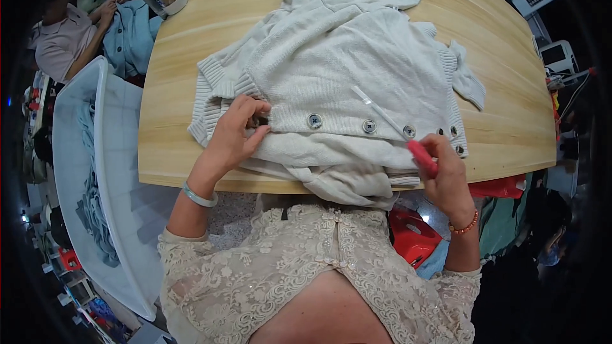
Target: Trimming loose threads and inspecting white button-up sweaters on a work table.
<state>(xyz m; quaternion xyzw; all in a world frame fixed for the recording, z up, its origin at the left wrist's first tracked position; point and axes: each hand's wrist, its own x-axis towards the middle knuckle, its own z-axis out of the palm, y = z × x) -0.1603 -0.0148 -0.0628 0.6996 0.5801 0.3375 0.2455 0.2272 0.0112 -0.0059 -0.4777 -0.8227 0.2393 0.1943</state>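
A cream knitted cardigan (344, 51) lies across the wooden table, with its dark-buttoned front band running left to right. My left hand (234, 134) is closed at the band's left end, fingers and thumb curled around a dark button (262, 121) and the knit there. On the right, my right hand (446, 175) grips a red-handled tool (422, 158), slightly blurred, over the band's right part. A thin whitish strip (382, 113) slants from near the tool's tip across the knit; whether the two are joined I cannot tell. Folds of cream knit hang over the near table edge.
Left of the wooden table (169, 89) stands a white bin (121, 153) with blue-grey garments. Beyond it, a person (70, 41) handles a blue buttoned garment (127, 38). A round holder with tools (173, 3) sits at the far left corner. A red stool (411, 239) is below the table.
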